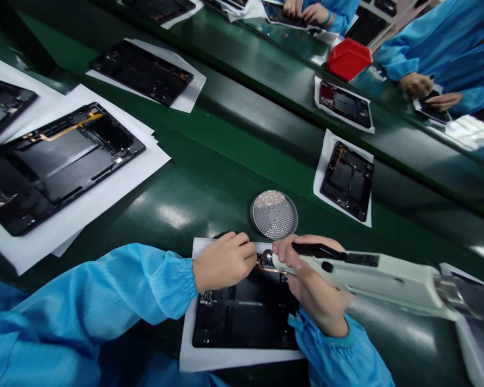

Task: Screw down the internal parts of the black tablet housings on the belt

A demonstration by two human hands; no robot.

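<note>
My right hand (312, 279) is wrapped round a pale green electric screwdriver (387, 279), its tip pointing left at the top edge of an open black tablet housing (246, 317). My left hand (226, 260) rests over the upper left part of that housing, fingers curled close to the screwdriver tip; anything between them is hidden. White paper (187, 344) lies under the housing. A round dish of small screws (273, 214) sits just beyond my hands.
Another open housing (64, 166) on white sheets lies at left, with more housings (143, 72) (347, 180) further off. Beyond stands a red bin (349, 59). Two people in blue sleeves work across the bench.
</note>
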